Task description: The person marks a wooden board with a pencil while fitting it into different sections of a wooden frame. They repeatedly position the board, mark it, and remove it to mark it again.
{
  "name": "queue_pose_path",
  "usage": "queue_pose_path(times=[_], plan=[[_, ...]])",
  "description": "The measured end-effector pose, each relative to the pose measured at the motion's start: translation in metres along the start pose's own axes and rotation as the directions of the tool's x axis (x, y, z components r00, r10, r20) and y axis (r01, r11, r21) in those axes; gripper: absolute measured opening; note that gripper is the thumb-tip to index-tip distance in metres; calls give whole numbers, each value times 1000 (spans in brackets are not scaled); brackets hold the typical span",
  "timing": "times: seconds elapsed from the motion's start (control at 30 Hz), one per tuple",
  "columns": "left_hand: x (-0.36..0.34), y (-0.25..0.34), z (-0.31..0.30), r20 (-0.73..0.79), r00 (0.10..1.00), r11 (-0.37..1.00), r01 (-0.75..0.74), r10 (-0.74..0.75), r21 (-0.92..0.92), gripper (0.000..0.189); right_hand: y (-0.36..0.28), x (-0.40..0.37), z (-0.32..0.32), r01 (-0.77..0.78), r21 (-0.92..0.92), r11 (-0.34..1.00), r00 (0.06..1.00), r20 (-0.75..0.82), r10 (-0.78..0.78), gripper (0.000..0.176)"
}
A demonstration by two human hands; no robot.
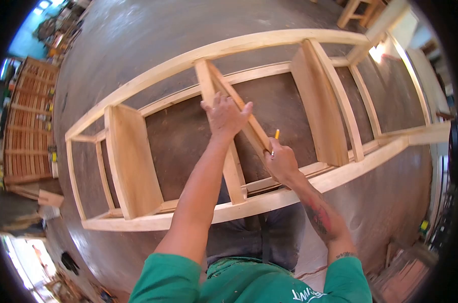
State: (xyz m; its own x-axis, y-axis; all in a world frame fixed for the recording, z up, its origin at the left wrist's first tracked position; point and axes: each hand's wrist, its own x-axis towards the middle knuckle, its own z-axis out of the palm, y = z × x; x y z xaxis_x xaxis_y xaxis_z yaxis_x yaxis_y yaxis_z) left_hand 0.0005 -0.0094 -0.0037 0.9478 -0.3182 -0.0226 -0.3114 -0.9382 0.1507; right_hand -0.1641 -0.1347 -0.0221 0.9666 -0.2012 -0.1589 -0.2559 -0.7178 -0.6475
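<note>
Looking down through the head view, I have the board [257, 130] just above the middle, slanting from 12 o'clock towards 4, inside the wooden frame [269, 39]. My left hand [224, 117] is at 12 o'clock, its fingers and thumb apart — spread across the bar [232, 177] and the board's upper edge together. My right hand [282, 162] is at 4 o'clock, clamped on the board's near end, with a yellow pencil [277, 134] poking up from the fingers towards 1.

The bar runs from 11 o'clock to 6, spanning the frame from far rail to near. The board's far end sits close by the bar's; its near end stands apart, to the right. I see one panel [133, 161] set crosswise in the frame at 9 o'clock and a second panel [319, 108] at 2. Bare floor [138, 30] shows beyond the frame — a stool [357, 14] sits past it at 1, and a slatted rack [29, 123] out at 9.
</note>
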Motion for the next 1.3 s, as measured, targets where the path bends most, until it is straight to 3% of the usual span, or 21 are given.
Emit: queue_pose_path(times=[0.03, 0.1, 0.17, 0.23, 0.27, 0.33, 0.37, 0.43, 0.57, 0.63, 0.67, 0.73, 0.8, 0.93, 1.07, 1.1, 1.17, 1.2, 1.23, 1.27, 1.3], plan=[[-2, -2, 6, -10, 999, 999, 40, -40, -10, 70, -6, -1, -1, 32, -16, 999, 999, 24, -31, 30], [-4, -5, 22, -332, 940, 997, -83, 76, -6, 63, -15, 0, -7, -45, -27, 999, 999, 1, 45, 33], [-30, 8, 15, -477, 865, 934, -285, 153, -217, 57, 0, 2, -2, 24, -82, 996, 999, 24, -22, 35], [-72, 31, 14, -344, 884, 866, -417, 316, -277, 51, 30, 4, 11, 215, 305, 928, 959, -246, -141, 35], [-91, 45, 41, -309, 874, 775, -478, 374, -413, 47, 46, 1, 15, 222, 284, 933, 964, -208, -166, 35], [-103, 53, 62, -295, 874, 665, -485, 385, -569, 43, 61, -6, 14, 198, 592, 781, 946, -323, 5, 34], [-101, 52, 57, -241, 862, 666, -499, 445, -555, 38, 62, -5, 7, 198, 571, 797, 956, -294, -27, 34], [-101, 46, 46, -187, 864, 670, -484, 467, -563, 34, 34, -8, -14, -20, 724, 690, 925, -248, 287, 34], [-92, 42, 40, -119, 840, 642, -488, 529, -592, 31, -3, 0, -27, 71, 512, 856, 951, -293, 96, 34], [-91, 40, 31, -22, 805, 611, -467, 593, -639, 29, -36, 14, -45, 175, 141, 974, 946, -299, -126, 36], [-92, 47, 36, -28, 823, 605, -440, 568, -663, 29, -56, 26, -53, 174, 117, 978, 954, -265, -139, 36], [-98, 62, 49, -97, 831, 710, -523, 548, -471, 24, -103, 55, -58, 427, -408, 807, 809, -226, -543, 36], [-99, 55, 41, -89, 836, 702, -509, 542, -498, 22, -162, 81, -40, 643, -402, 652, 717, 15, -697, 32], [-95, 62, 45, -76, 836, 682, -492, 543, -542, 20, -208, 123, 37, 732, -231, 641, 650, 520, -554, 23], [-87, 53, 33, 126, 737, 669, -510, 664, -541, 30, -181, 175, 113, 735, -386, 557, 505, 860, -71, 21], [-87, 73, 45, 61, 827, 706, -436, 559, -557, 35, -171, 180, 126, 739, -381, 556, 493, 868, -60, 21], [-85, 106, 61, 5, 901, 729, -348, 434, -590, 40, -157, 183, 142, 698, -589, 408, 515, 808, 286, 24], [-88, 107, 59, -130, 975, 733, -220, 179, -644, 46, -156, 183, 144, 702, -586, 406, 504, 811, 298, 24], [-90, 108, 57, -235, 967, 699, -99, -101, -708, 51, -156, 184, 144, 638, -604, 478, 454, 796, 399, 25], [-89, 108, 56, -223, 969, 691, -87, -109, -717, 51, -155, 184, 144, 563, -626, 539, 392, 777, 492, 25], [-94, 77, 36, -124, 982, 690, -186, 139, -700, 51, -151, 186, 146, 566, -626, 537, 382, 776, 502, 25]])
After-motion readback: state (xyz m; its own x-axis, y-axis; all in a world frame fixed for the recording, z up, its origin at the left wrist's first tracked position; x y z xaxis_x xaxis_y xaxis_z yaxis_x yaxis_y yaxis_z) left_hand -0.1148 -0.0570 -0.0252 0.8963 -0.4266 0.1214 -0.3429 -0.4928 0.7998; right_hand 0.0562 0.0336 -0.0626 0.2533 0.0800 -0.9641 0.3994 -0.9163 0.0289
